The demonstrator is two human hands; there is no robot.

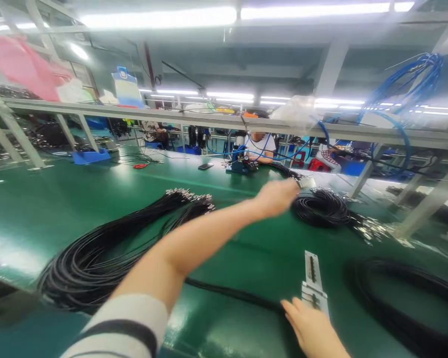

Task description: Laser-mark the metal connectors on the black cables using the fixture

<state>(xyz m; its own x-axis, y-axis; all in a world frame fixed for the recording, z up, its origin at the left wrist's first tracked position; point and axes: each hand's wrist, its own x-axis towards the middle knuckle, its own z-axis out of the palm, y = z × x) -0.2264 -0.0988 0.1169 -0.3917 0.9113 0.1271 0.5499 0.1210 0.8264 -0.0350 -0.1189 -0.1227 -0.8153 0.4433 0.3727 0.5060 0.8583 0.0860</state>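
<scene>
- across the green tabletop (257,248), the left hand (278,198) reaches toward the far right, its forearm slanting over the work from a white sleeve with dark stripes
- its fingers look curled, but they are blurred — i cannot tell whether they grip anything
- a pale, blurred piece (307,183) shows just past the left fingertips; what it is can't be made out
- the coiled black cable (319,211) lies just beside that hand, on its right, with silvery ends fanned out on the coil's right side
- low in the view, the right hand (313,325) has its fingers stretched forward, close together, meeting the end of the thin black strand (235,294); whether they pinch it i cannot tell
- that strand lies on the tabletop, running from behind the left forearm to the right fingertips
- the slotted metal fixture (312,271), in two parts, lies just beyond the right hand, its near end partly covered
- the thick cable bundle (85,263) lies bent in a loop on the left — metal ends pointing away, partly behind the forearm
- another black loop (373,293), blurred, lies to the right of the right hand
- farther back are a small blue machine (239,163), a phone (205,166) and red-handled scissors (140,166)
- behind the shelf rail (164,114) sits another person (261,147) in white
</scene>
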